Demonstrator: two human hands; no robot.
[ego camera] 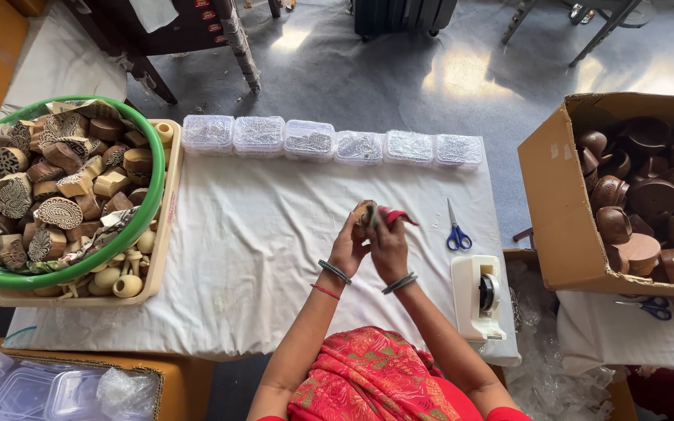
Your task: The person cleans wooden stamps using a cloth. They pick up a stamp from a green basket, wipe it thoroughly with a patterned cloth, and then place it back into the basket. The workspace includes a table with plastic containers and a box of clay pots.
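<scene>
Both my hands meet over the middle of the white-covered table [259, 257]. My left hand [349, 245] grips a small carved wooden block [364, 209] from the left. My right hand [388, 245] presses a red cloth [394, 215] against the block from the right. Bangles sit on both wrists. Most of the block is hidden by my fingers and the cloth.
A green basket [146, 152] of carved wooden stamps sits in a beige tray [161, 257] at left. Several clear lidded boxes [310, 140] line the far edge. Blue scissors [456, 234] and a tape dispenser [479, 296] lie to the right. A cardboard box [559, 203] of dark wooden pieces stands far right.
</scene>
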